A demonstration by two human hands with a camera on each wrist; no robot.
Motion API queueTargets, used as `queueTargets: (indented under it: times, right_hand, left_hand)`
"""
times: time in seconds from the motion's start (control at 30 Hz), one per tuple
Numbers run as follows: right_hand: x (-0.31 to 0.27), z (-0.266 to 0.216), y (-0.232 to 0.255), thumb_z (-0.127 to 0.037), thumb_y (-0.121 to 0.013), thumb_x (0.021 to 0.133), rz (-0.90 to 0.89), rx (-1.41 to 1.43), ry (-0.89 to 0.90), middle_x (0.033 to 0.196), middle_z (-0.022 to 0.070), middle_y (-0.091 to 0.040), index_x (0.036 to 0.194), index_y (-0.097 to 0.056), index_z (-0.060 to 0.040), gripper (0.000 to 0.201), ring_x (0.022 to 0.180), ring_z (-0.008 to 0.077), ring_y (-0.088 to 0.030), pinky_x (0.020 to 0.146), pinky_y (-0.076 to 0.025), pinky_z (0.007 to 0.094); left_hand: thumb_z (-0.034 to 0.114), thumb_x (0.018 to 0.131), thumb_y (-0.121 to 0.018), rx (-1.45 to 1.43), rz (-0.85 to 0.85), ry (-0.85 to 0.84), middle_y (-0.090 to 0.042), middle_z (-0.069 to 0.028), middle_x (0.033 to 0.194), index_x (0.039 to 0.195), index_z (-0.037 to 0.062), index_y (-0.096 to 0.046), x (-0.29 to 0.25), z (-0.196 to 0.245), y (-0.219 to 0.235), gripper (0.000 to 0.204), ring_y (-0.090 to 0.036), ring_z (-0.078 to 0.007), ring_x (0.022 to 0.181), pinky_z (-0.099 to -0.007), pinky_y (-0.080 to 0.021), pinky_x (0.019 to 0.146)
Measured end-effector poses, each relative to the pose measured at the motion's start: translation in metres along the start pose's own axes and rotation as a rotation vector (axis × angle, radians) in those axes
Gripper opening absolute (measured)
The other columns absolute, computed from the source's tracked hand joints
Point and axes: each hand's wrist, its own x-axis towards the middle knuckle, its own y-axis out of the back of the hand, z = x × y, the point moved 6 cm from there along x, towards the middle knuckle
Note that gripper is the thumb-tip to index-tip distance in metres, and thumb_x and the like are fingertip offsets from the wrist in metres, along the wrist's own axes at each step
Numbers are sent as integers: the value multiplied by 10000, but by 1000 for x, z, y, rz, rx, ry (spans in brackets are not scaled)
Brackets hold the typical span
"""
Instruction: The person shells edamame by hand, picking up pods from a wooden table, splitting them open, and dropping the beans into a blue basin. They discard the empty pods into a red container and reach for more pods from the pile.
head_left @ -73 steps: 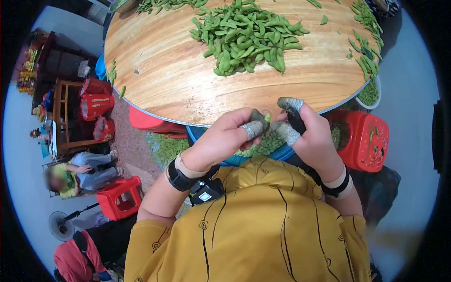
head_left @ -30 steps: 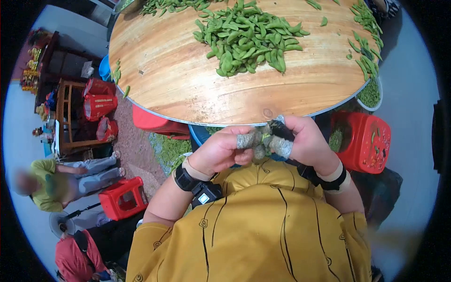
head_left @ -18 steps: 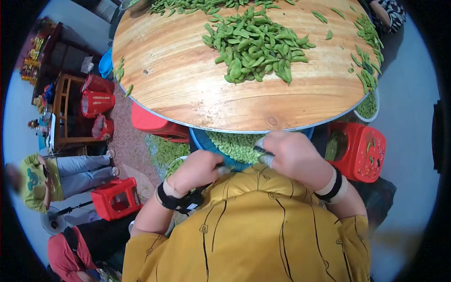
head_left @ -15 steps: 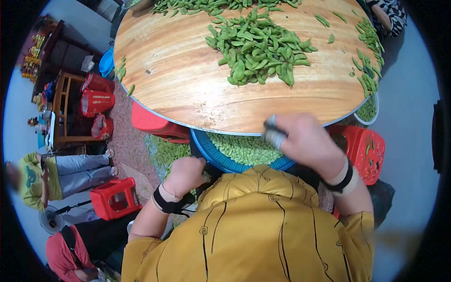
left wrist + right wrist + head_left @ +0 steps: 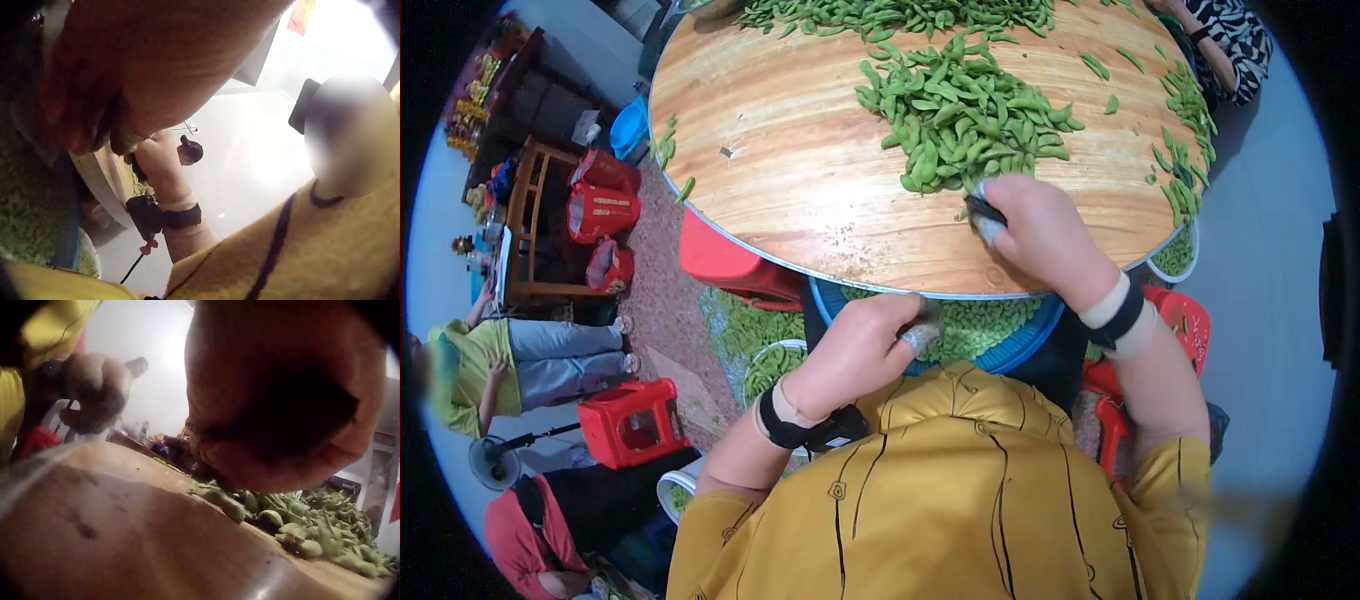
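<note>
My right hand (image 5: 1040, 235) reaches over the round wooden table (image 5: 790, 190), its wrapped fingertips pinching an edamame pod (image 5: 228, 505) at the near edge of the pod pile (image 5: 960, 110). Something black shows along its fingers, and its palm is in deep shadow in the right wrist view. My left hand (image 5: 855, 350) hangs over the blue basket (image 5: 1040, 335), fingers loosely curled and the thumb wrapped in grey tape; nothing shows between them. Shelled green beans (image 5: 975, 328) fill the basket, just below the table edge.
More pods (image 5: 890, 15) lie at the table's far side and right edge. A red stool (image 5: 720, 255) stands under the left edge, with green husks (image 5: 750, 320) on the floor nearby. Another red stool (image 5: 635, 425) is farther left. A person in a yellow-green shirt (image 5: 475, 365) stands at the left.
The hands were together over the basket, then parted. My left hand dipped to the lower left and came back over the basket; my right hand moved up over the table to the pile.
</note>
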Motion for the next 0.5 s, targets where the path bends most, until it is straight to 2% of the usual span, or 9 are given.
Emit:
queueTargets:
  times: [0.03,0.1,0.13,0.27,0.33,0.37,0.5]
  right_hand:
    - [-7,-2,4,-126,-611,752,25,19,18,762,184,-586,820,-591,-30,119,744,377,-585,661,-474,456]
    - [-21,0,7,-133,-614,755,-2,131,-40,746,198,-587,810,-587,-19,130,723,388,-584,643,-471,456]
    - [-26,3,8,-141,-616,757,-26,242,-97,730,211,-588,801,-583,-9,143,702,400,-584,624,-467,455]
    - [-35,18,18,-159,-618,765,-51,314,-246,713,236,-584,789,-574,7,173,676,420,-579,604,-462,457]
    - [-36,28,17,-99,-609,753,-91,190,-281,710,217,-603,871,-615,10,161,647,342,-605,597,-467,367]
    - [-37,28,18,-182,-618,786,-75,243,-270,712,244,-583,823,-580,9,198,683,428,-573,601,-458,451]
    - [-47,29,14,-182,-616,805,10,350,-320,709,245,-572,847,-573,16,208,643,425,-561,601,-456,447]
  left_hand:
    - [118,810,-611,-2,1,-1,-573,-195,755,861,-10,-595,6,0,-3,138,-564,-384,702,-408,-460,612]
    - [78,803,-596,-51,129,-43,-586,-194,773,920,4,-624,13,3,-3,141,-576,-376,715,-400,-470,627]
    - [78,803,-596,-53,127,-41,-586,-194,773,920,4,-624,17,4,-4,141,-576,-376,715,-400,-470,627]
    - [50,785,-596,114,129,-11,-594,-190,801,944,17,-635,36,10,-1,167,-597,-362,751,-405,-484,653]
    - [54,778,-599,253,257,-11,-599,-171,852,974,30,-629,48,17,3,199,-599,-356,783,-408,-489,656]
    - [44,761,-605,287,318,-39,-582,-155,877,983,43,-619,53,19,1,222,-593,-354,788,-416,-490,652]
    - [13,730,-604,487,357,-15,-560,-155,860,973,44,-606,77,18,-12,246,-584,-358,769,-422,-488,651]
